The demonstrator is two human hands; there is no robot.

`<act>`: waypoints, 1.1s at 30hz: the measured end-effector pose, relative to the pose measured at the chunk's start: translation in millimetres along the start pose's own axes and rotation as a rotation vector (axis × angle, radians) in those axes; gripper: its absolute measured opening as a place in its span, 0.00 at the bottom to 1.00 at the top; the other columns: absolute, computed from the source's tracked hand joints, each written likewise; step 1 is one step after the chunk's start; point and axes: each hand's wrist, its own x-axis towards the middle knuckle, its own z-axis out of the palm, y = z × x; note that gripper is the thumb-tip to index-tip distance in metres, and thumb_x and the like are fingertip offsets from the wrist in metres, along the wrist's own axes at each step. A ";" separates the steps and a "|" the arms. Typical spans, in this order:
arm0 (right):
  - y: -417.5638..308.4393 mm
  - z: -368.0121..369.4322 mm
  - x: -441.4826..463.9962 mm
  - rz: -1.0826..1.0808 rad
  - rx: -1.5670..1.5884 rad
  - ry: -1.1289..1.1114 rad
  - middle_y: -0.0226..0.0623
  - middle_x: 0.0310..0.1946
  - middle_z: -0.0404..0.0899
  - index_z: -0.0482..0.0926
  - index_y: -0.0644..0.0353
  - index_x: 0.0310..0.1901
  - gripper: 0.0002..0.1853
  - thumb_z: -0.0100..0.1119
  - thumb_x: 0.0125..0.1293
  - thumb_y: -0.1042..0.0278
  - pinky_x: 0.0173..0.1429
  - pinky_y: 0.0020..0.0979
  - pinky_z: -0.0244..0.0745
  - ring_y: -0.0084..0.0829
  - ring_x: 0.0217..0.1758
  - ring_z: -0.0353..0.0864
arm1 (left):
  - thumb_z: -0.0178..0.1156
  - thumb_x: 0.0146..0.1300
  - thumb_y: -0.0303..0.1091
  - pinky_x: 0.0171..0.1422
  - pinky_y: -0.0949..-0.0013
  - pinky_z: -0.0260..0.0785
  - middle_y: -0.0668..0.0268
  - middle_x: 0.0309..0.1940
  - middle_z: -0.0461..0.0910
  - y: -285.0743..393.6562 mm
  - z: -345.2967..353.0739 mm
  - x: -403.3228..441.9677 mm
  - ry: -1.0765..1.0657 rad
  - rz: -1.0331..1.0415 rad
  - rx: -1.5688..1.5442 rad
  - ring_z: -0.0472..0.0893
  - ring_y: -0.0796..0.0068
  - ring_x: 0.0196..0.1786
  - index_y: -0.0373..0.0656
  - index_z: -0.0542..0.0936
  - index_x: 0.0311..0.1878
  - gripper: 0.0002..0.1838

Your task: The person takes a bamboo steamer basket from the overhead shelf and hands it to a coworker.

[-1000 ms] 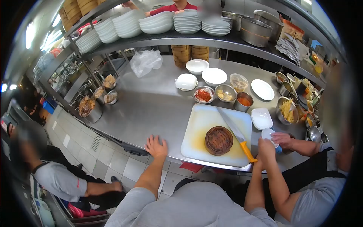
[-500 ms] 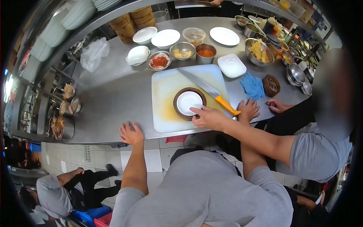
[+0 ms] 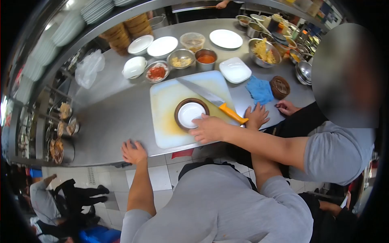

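Note:
My left hand [image 3: 134, 152] rests on the front edge of the steel counter, fingers spread, holding nothing. Flat on the counter to the right of the cutting board [image 3: 164, 117] lies my right hand [image 3: 257, 116], its fingers apart near the orange handle of a large knife [image 3: 206, 92]. That knife lies diagonally across the board. A round bamboo steamer [image 3: 178, 114] sits on the board with a small white dish [image 3: 189, 115] inside. A co-worker's hand [image 3: 208, 129] reaches across my right forearm and touches the right side of the steamer and dish.
A blue cloth [image 3: 259, 90] and a small steamer lid [image 3: 280, 87] lie beyond my right hand. Behind the board stand bowls of chopped food [image 3: 157, 72], a pot of orange sauce [image 3: 206, 59] and white plates [image 3: 226, 39]. The co-worker stands close at my right.
The view has shifted, so the counter's things appear further left. The co-worker's hand stays at the steamer and dish. My hands keep their places. A person at lower left has changed posture.

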 end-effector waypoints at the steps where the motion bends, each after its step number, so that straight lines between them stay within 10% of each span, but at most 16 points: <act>1: -4.9 -0.2 1.1 0.108 0.074 0.070 0.27 0.73 0.72 0.78 0.39 0.70 0.23 0.59 0.82 0.41 0.73 0.50 0.73 0.39 0.78 0.68 | 0.61 0.74 0.55 0.91 0.35 0.41 0.63 0.85 0.72 -0.4 -1.8 -0.9 -0.009 0.023 -0.016 0.63 0.54 0.88 0.55 0.84 0.74 0.29; 4: 5.4 17.3 -20.5 0.304 0.214 0.188 0.16 0.82 0.68 0.75 0.27 0.77 0.26 0.53 0.83 0.35 0.74 0.54 0.71 0.37 0.82 0.66 | 0.60 0.75 0.55 0.90 0.34 0.43 0.63 0.84 0.72 0.8 -0.2 -1.7 -0.003 0.032 -0.039 0.63 0.54 0.88 0.55 0.83 0.74 0.29; 11: 8.4 12.1 -18.9 0.245 -0.207 -0.009 0.36 0.91 0.55 0.71 0.41 0.80 0.30 0.52 0.85 0.40 0.95 0.55 0.34 0.40 0.97 0.39 | 0.59 0.76 0.55 0.90 0.33 0.44 0.61 0.84 0.72 2.6 -7.9 -0.1 -0.033 0.006 0.015 0.62 0.52 0.89 0.55 0.83 0.75 0.29; 21: 4.7 -1.2 21.8 -0.020 -0.363 0.017 0.32 0.76 0.69 0.75 0.42 0.74 0.33 0.76 0.69 0.59 0.85 0.44 0.60 0.38 0.85 0.61 | 0.58 0.76 0.56 0.90 0.34 0.42 0.63 0.86 0.68 6.9 -18.3 2.1 -0.088 -0.035 0.032 0.58 0.56 0.90 0.57 0.78 0.78 0.31; 25: 17.0 3.7 31.1 0.186 0.501 0.114 0.31 0.81 0.69 0.75 0.42 0.78 0.34 0.54 0.80 0.33 0.87 0.64 0.59 0.38 0.90 0.56 | 0.60 0.77 0.54 0.90 0.27 0.42 0.58 0.86 0.66 3.0 -15.5 2.9 -0.106 0.002 -0.009 0.57 0.48 0.90 0.56 0.75 0.80 0.32; 29: 32.2 33.6 49.2 0.162 0.652 0.113 0.38 0.89 0.61 0.68 0.61 0.84 0.62 0.52 0.66 0.10 0.91 0.64 0.41 0.64 0.93 0.45 | 0.60 0.77 0.54 0.89 0.25 0.43 0.57 0.86 0.66 0.2 -8.9 1.7 -0.066 0.016 -0.017 0.58 0.47 0.90 0.56 0.75 0.80 0.32; 33: 20.5 39.9 58.9 -0.168 2.599 0.280 0.46 0.87 0.61 0.70 0.61 0.81 0.52 0.51 0.74 0.20 0.91 0.68 0.42 0.74 0.92 0.41 | 0.60 0.77 0.54 0.89 0.27 0.44 0.57 0.86 0.67 2.1 -14.4 0.6 -0.074 -0.008 -0.009 0.59 0.48 0.90 0.56 0.76 0.80 0.31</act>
